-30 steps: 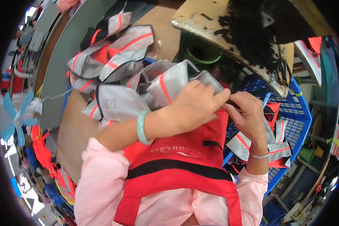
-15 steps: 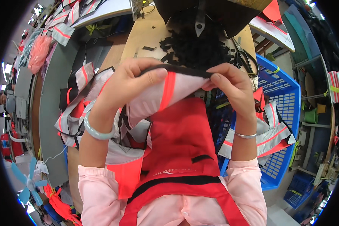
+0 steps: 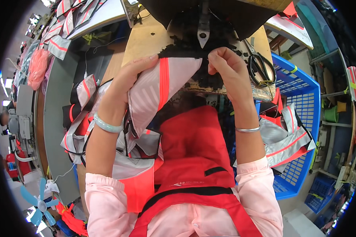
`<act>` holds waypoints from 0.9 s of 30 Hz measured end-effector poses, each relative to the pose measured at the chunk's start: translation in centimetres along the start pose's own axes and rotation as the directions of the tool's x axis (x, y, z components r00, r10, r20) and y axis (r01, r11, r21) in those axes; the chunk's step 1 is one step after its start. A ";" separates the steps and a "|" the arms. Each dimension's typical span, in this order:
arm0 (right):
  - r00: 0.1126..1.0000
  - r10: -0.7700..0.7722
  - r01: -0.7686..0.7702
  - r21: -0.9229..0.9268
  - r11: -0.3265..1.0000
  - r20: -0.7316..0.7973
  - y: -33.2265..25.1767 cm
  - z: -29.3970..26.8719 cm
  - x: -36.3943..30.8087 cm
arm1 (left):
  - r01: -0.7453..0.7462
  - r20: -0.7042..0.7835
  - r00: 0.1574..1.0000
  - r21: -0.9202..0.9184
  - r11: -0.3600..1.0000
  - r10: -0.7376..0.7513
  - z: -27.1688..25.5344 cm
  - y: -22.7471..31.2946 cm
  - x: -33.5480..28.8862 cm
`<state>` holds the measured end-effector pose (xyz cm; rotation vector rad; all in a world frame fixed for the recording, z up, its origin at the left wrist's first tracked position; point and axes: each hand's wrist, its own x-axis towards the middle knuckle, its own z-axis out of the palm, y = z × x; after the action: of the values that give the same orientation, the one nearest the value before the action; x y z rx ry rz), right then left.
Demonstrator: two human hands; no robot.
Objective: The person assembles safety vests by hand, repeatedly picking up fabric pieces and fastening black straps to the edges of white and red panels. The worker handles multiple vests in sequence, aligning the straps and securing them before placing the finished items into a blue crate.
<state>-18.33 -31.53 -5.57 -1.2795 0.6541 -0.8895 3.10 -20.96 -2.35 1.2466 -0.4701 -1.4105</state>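
A silver-grey fabric piece with a neon orange-red stripe hangs between my hands. Black binding runs along its upper edge, just below the pointed metal part of a dark machine. My left hand is closed on the piece's left side, thumb along the bound edge. At the other end, my right hand pinches the black binding past the fabric's corner, thumb and fingertips together. Exactly how much of the strip lies between these fingers is hard to see against the dark heap behind.
Black-handled scissors lie at the wooden table's right side. A blue plastic basket with similar striped pieces stands to the right. More striped pieces pile up at my left. Black scraps lie around the machine.
Both hands have moved forward with the fabric piece, toward the machine's pointed metal part. The bound edge, formerly arched over my lap, now stretches straighter above the table's front.
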 end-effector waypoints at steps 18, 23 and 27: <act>1.000 0.015 -0.012 0.228 0.973 -0.012 0.6 0.4 1.6 | -0.075 -0.032 0.997 -0.075 0.994 0.073 -0.7 0.9 1.9; 0.999 0.026 -0.012 0.344 0.939 -0.034 0.9 0.5 1.7 | 0.010 -0.008 1.000 -0.054 0.998 -0.011 -1.3 1.2 2.0; 0.998 -0.033 0.054 0.539 0.840 -0.049 0.6 -1.8 1.4 | -0.016 -0.003 1.000 -0.044 0.999 0.016 -0.8 1.6 0.8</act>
<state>-18.97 -33.58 -6.42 -0.7674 0.3590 -1.0469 4.68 -21.83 -1.62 1.2071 -0.4435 -1.3985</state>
